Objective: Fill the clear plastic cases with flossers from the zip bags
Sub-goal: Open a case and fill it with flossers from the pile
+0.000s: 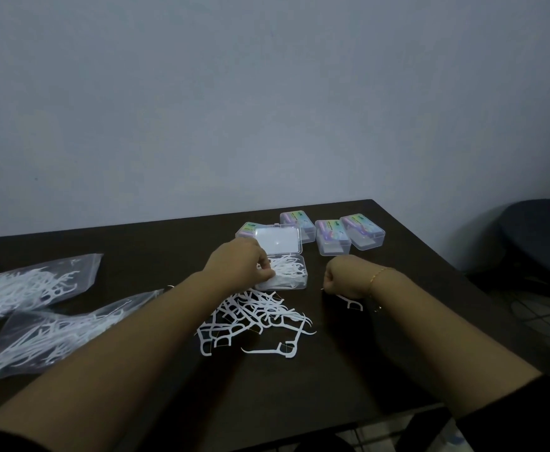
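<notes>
Dark matte table point(299, 402) carried a tangled heap of thin white hooked flossers point(254, 318) just before an open clear rectangular case point(286, 272), part-filled, where the left hand point(241, 265) pinched flossers at its rim, while the right hand point(345, 277), fist curled, gripped a single flosser point(352, 301) beside it.

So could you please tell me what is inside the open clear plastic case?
The open clear plastic case holds a heap of white flossers. The left hand covers the case's left end, so what lies beneath it is hidden.
</notes>
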Motion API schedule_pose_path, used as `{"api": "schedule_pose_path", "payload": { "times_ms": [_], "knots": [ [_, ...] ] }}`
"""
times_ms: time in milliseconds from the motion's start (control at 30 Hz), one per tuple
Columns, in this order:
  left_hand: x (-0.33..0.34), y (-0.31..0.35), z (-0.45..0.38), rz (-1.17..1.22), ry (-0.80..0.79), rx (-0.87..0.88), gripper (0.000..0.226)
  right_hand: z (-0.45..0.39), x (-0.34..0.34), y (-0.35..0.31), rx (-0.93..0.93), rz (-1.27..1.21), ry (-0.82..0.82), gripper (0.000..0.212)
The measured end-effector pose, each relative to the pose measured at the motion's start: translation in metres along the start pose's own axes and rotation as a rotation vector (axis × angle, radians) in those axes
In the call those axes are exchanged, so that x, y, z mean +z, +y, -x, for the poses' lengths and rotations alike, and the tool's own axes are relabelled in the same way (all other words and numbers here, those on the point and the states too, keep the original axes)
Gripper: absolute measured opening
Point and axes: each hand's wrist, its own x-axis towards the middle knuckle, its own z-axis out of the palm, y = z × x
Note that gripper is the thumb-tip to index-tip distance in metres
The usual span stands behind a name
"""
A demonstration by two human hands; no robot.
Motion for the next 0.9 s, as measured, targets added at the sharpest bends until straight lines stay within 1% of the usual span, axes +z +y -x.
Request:
{"api": "schedule_pose_path", "payload": {
  "times_ms": [233,300,367,433,500,567,600,667,800,900],
  "knots": [
    [-0.001,-0.002,0.001,0.025,0.068,-0.026,0.022,0.0,0.001,0.002,0.014,-0.065,0.017,0.028],
    [-0.002,-0.002,-0.001,0.032,0.024,-0.023,0.033,0.002,-0.001,0.003,0.007,-0.139,0.051,0.021],
    [-0.001,-0.001,-0.003,0.012,-0.051,-0.018,0.045,0.005,-0.005,0.003,-0.02,-0.245,0.124,0.01],
    [-0.001,0.002,-0.006,0.013,-0.09,-0.031,0.046,0.007,-0.009,0.004,-0.05,-0.326,0.22,0.006],
    [0.0,0.004,-0.007,0.047,-0.084,-0.044,0.042,0.009,-0.013,0.003,-0.074,-0.407,0.301,0.012],
    [0.001,0.006,-0.008,0.087,-0.053,-0.049,0.035,0.011,-0.017,0.002,-0.079,-0.485,0.345,0.024],
    [0.002,0.007,-0.008,0.104,-0.038,-0.049,0.032,0.011,-0.019,0.002,-0.081,-0.533,0.36,0.027],
    [0.002,0.008,-0.008,0.124,-0.014,-0.044,0.029,0.01,-0.021,0.0,-0.087,-0.679,0.398,0.026],
    [0.002,0.003,-0.008,0.189,-0.005,-0.064,0.027,0.009,-0.02,-0.006,-0.082,-1.094,0.42,0.021],
    [0.002,-0.003,-0.008,0.28,-0.027,-0.085,0.025,0.007,-0.019,-0.01,-0.06,-1.209,0.428,0.021]
  ]
}}
